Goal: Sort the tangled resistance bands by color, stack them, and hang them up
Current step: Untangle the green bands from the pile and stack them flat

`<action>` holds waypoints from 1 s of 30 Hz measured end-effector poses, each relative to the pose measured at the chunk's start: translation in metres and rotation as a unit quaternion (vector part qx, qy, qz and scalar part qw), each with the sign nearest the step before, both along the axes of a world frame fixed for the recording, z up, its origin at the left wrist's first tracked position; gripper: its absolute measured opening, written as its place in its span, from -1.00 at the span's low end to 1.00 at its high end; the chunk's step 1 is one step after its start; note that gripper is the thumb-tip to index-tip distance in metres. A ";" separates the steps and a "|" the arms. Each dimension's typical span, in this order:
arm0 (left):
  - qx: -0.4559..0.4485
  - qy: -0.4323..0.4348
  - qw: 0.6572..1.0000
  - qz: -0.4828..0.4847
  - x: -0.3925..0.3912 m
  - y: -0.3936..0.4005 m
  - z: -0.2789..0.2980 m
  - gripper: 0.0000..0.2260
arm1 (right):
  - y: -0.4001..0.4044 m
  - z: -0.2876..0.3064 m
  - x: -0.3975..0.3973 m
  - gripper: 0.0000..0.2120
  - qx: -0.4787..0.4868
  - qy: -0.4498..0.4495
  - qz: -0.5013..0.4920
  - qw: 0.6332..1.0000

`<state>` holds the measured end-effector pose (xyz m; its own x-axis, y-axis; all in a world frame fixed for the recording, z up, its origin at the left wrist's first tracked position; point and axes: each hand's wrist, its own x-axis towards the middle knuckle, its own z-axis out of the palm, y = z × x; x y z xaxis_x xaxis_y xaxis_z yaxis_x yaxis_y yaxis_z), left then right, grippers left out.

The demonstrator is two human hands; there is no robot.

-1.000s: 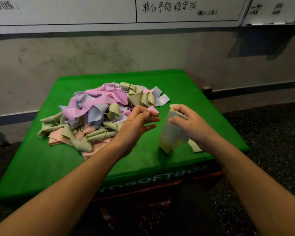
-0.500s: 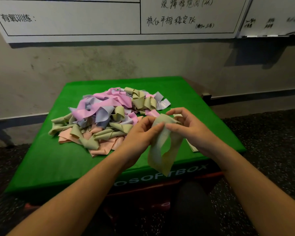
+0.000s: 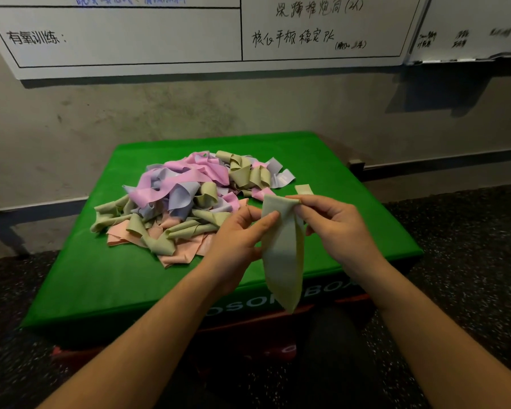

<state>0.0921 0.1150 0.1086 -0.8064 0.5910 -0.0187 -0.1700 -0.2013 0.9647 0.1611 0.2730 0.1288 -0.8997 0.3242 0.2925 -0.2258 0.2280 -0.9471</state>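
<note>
Pale green flat rubber resistance band [image 3: 282, 255] held up above the near edge of the green padded box top [image 3: 80, 278], hanging down as a long loop. Left hand [image 3: 236, 237] pinching its upper left corner, thumb curled onto it. Right hand [image 3: 334, 222] pinching the upper right corner with curled fingertips. Tangled heap of pink, lilac, peach and green bands [image 3: 186, 202] just beyond the left hand. One short green band end [image 3: 303, 189] lying flat behind the right hand.

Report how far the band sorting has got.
Done: barely anything; one green band lies apart on the green box. In hand: both the left hand and right hand pinch a green band. Left: the tangled pile, and nothing hung.
</note>
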 end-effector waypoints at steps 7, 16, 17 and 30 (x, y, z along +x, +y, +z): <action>-0.066 0.117 0.985 0.111 0.004 0.005 -0.008 -0.85 | -0.007 0.001 0.005 -0.82 -0.113 -0.054 0.005 0.992; -0.083 0.172 0.970 0.152 0.007 0.005 -0.016 -0.84 | -0.009 -0.004 0.008 -0.93 0.155 0.002 -0.027 0.988; -0.083 0.178 0.969 0.153 0.007 0.005 -0.018 -0.84 | -0.009 -0.003 0.008 -0.96 0.160 0.015 -0.031 0.987; -0.090 0.208 0.973 0.046 0.014 0.009 -0.023 -0.90 | 0.002 -0.009 -0.003 -0.88 -0.083 -0.037 0.010 0.996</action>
<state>0.1060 0.1242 0.0860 -0.8160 0.5331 0.2234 0.2530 -0.0179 0.9673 0.1584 0.2746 0.1194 -0.9238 0.3437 0.1686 -0.1563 0.0636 -0.9857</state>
